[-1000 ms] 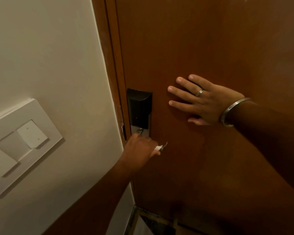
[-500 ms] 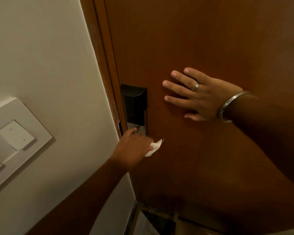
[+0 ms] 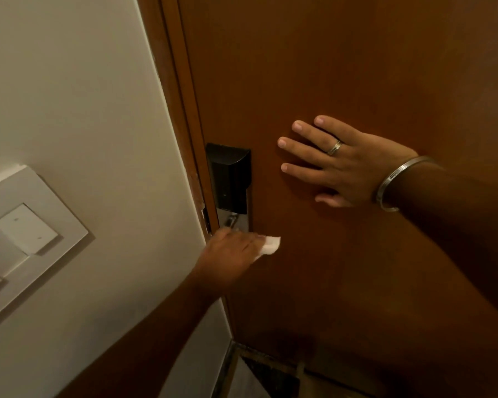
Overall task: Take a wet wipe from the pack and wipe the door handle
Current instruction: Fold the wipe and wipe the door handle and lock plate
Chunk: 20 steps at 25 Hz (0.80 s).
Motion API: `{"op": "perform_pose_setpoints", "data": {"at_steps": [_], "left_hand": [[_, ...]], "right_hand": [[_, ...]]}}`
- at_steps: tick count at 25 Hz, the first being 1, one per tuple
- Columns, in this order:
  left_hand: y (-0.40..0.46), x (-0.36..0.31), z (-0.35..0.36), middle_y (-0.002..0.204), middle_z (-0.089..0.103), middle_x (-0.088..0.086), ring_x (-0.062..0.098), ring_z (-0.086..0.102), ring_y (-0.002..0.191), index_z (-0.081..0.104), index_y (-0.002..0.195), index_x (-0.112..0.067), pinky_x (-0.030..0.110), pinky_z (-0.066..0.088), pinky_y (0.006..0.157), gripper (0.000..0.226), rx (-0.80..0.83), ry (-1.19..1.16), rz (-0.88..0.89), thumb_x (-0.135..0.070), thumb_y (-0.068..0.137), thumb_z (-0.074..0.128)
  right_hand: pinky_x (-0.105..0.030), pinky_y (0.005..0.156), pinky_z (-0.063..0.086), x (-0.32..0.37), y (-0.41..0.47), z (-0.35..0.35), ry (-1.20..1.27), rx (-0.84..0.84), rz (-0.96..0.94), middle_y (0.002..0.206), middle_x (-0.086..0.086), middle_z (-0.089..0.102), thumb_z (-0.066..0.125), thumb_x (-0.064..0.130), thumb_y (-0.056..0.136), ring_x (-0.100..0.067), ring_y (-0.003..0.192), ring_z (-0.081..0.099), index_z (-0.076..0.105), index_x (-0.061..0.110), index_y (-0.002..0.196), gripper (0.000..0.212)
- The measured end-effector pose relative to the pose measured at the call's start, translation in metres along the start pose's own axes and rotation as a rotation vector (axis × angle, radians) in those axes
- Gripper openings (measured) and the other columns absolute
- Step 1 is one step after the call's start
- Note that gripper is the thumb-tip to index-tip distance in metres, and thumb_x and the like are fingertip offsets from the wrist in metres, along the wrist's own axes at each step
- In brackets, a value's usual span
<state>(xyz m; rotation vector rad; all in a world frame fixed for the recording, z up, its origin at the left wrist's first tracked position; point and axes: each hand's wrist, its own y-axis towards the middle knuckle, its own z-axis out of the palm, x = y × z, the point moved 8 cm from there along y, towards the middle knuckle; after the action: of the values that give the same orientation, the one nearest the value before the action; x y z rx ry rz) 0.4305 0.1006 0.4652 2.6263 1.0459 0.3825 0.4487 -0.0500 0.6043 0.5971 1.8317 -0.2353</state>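
- Left hand [image 3: 230, 251] clenched around white wet wipe [image 3: 270, 245], just below the dark lock plate [image 3: 231, 176].
- Right hand [image 3: 339, 162] released, flat on door [image 3: 328, 67].

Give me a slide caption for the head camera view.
Left hand wipes below the door lock with a wet wipe; right hand braces the door.

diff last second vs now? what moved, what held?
More of the white wipe now pokes out past the left hand, which is still closed on it just below the black lock plate; the handle itself is hidden under the hand. The right hand stayed flat on the door, fingers spread.
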Motion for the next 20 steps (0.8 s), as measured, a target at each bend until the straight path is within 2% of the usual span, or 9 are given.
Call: {"op": "perform_pose_setpoints", "data": {"at_steps": [2, 3, 6, 8, 10, 12, 15, 20], "left_hand": [[-0.016, 0.027, -0.003, 0.124, 0.063, 0.019, 0.034, 0.061, 0.110, 0.058, 0.122, -0.003, 0.050, 0.049, 0.090, 0.062, -0.041, 0.037, -0.065, -0.009, 0.066, 0.083], [-0.017, 0.033, 0.001, 0.128, 0.059, 0.020, 0.035, 0.058, 0.114, 0.056, 0.124, -0.002, 0.050, 0.048, 0.093, 0.064, 0.012, 0.050, -0.107, -0.009, 0.067, 0.083], [-0.010, 0.035, 0.020, 0.146, 0.042, 0.017, 0.031, 0.041, 0.132, 0.037, 0.140, -0.004, 0.044, 0.034, 0.107, 0.069, 0.190, 0.036, -0.251, -0.028, 0.085, 0.070], [-0.006, 0.039, 0.022, 0.153, 0.030, 0.013, 0.027, 0.031, 0.137, 0.024, 0.146, -0.008, 0.040, 0.026, 0.112, 0.070, 0.191, -0.071, -0.381, -0.036, 0.092, 0.058], [-0.012, 0.042, 0.022, 0.153, 0.031, 0.013, 0.027, 0.035, 0.135, 0.023, 0.146, -0.007, 0.040, 0.029, 0.110, 0.070, 0.168, -0.229, -0.537, -0.038, 0.092, 0.056], [-0.018, 0.038, 0.018, 0.149, 0.036, 0.014, 0.030, 0.042, 0.129, 0.023, 0.146, -0.007, 0.042, 0.037, 0.107, 0.067, 0.109, -0.367, -0.618, -0.036, 0.094, 0.054], [-0.023, 0.045, 0.019, 0.140, 0.047, 0.014, 0.029, 0.052, 0.118, 0.024, 0.143, -0.015, 0.037, 0.047, 0.093, 0.062, 0.064, -0.602, -0.689, -0.035, 0.093, 0.056], [-0.028, 0.050, 0.027, 0.140, 0.046, 0.013, 0.028, 0.051, 0.119, 0.020, 0.147, -0.018, 0.044, 0.052, 0.092, 0.062, 0.040, -0.774, -0.711, -0.036, 0.095, 0.050]], "right_hand": [[-0.057, 0.122, 0.003, 0.001, 0.000, 0.000, 0.004, -0.002, -0.008, 0.163, -0.021, 0.005, 0.028, 0.063, 0.087, -0.045, 0.149, 0.004, 0.016, 0.018, 0.154, 0.082], [-0.056, 0.122, 0.003, 0.000, 0.001, 0.000, 0.007, 0.001, -0.011, 0.163, -0.021, 0.005, 0.028, 0.063, 0.087, -0.045, 0.149, 0.004, 0.016, 0.018, 0.154, 0.082], [-0.056, 0.121, 0.000, 0.002, 0.000, -0.001, -0.004, 0.006, -0.005, 0.163, -0.021, 0.006, 0.028, 0.064, 0.087, -0.044, 0.149, 0.005, 0.018, 0.019, 0.154, 0.081], [-0.056, 0.121, -0.001, 0.000, 0.000, -0.001, -0.009, 0.008, -0.005, 0.163, -0.021, 0.007, 0.028, 0.064, 0.087, -0.044, 0.149, 0.005, 0.018, 0.020, 0.154, 0.081], [-0.056, 0.121, -0.001, 0.000, 0.001, -0.001, -0.002, 0.010, -0.013, 0.163, -0.021, 0.006, 0.028, 0.064, 0.087, -0.044, 0.149, 0.005, 0.017, 0.019, 0.154, 0.082], [-0.056, 0.121, -0.001, 0.001, 0.000, -0.002, -0.008, 0.004, 0.000, 0.163, -0.021, 0.006, 0.028, 0.064, 0.087, -0.044, 0.149, 0.005, 0.017, 0.019, 0.154, 0.082], [-0.056, 0.121, 0.000, 0.001, 0.000, -0.002, 0.001, 0.006, -0.002, 0.163, -0.021, 0.006, 0.029, 0.064, 0.087, -0.044, 0.149, 0.005, 0.017, 0.019, 0.154, 0.081], [-0.055, 0.121, 0.000, -0.001, 0.000, -0.003, 0.001, -0.012, 0.012, 0.163, -0.021, 0.009, 0.031, 0.064, 0.086, -0.044, 0.149, 0.006, 0.021, 0.019, 0.153, 0.082]]}}
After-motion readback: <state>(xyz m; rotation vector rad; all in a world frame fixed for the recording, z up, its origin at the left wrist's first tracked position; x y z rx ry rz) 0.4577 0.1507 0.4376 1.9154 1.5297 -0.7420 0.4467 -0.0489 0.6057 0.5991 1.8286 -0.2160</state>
